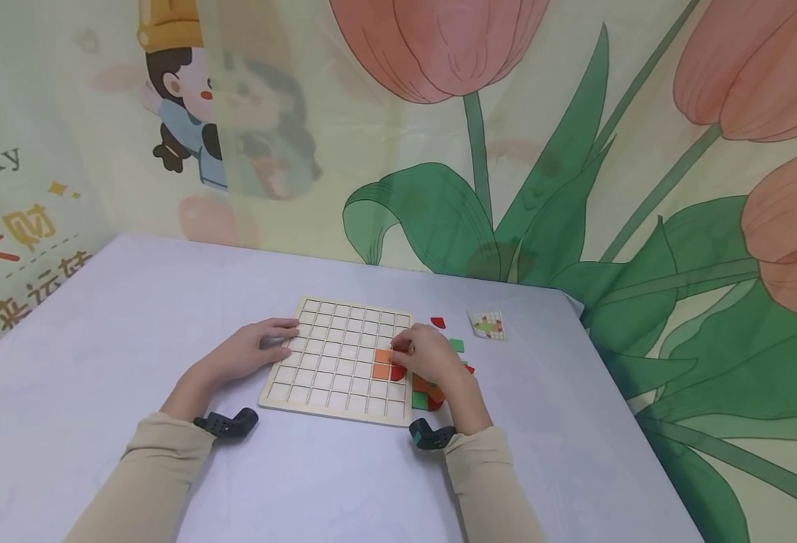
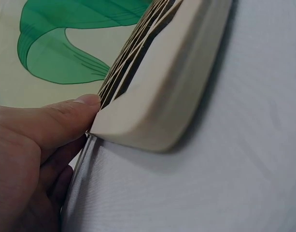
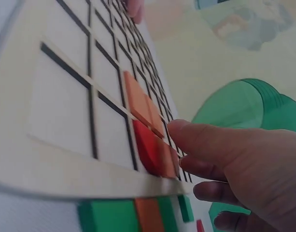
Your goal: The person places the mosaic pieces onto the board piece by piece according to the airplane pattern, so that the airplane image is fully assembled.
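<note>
A pale wooden grid board (image 1: 330, 354) lies on the white table. My left hand (image 1: 245, 351) rests at its left edge, and the left wrist view shows the thumb (image 2: 85, 108) against the rim near a rounded corner. Over the board's right side is my right hand (image 1: 432, 354), thumb and fingertips close to the coloured tiles. Orange square tiles (image 1: 381, 370) sit in neighbouring cells, beside a red rounded tile (image 3: 145, 147). Another orange tile (image 3: 166, 157) lies right by the right fingertips; nothing shows between thumb and index finger.
Loose green, orange and red pieces (image 1: 421, 400) lie along the board's right edge, partly hidden by the right hand. Farther back are a red piece (image 1: 437, 323), a green square (image 1: 456, 345) and a small patterned card (image 1: 488, 325). A printed curtain (image 1: 398, 136) hangs behind the table.
</note>
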The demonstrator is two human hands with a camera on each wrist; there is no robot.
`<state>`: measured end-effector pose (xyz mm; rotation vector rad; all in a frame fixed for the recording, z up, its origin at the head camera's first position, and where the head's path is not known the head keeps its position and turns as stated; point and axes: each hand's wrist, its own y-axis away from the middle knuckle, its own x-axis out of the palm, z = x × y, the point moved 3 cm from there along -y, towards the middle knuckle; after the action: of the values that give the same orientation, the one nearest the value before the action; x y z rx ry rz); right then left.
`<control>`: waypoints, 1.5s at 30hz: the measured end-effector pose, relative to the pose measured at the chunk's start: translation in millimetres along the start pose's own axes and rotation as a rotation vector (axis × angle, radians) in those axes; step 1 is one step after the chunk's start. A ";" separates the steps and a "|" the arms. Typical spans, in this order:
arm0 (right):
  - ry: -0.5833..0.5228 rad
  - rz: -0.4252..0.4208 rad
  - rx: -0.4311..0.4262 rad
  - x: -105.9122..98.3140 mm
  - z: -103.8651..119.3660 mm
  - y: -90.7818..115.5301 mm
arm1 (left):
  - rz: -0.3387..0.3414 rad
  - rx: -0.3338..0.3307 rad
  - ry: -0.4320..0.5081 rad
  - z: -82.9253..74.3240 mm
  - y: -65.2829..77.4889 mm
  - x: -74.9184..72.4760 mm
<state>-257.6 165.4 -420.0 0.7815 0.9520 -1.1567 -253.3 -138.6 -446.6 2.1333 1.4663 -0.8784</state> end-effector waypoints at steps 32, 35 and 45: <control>-0.169 -0.112 0.317 -24.9 -103.7 13.1 | -0.020 0.050 0.009 1.4 -0.5 1.9; -0.174 -0.109 0.309 -24.1 -104.6 12.0 | -0.008 0.031 0.009 1.3 -2.2 2.2; -0.169 -0.113 0.286 -22.1 -97.5 4.6 | -0.012 0.018 0.000 1.2 -1.6 0.7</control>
<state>-275.8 261.9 -439.2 0.8499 0.7053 -1.4544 -254.9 -138.3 -447.9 2.1400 1.4774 -0.8993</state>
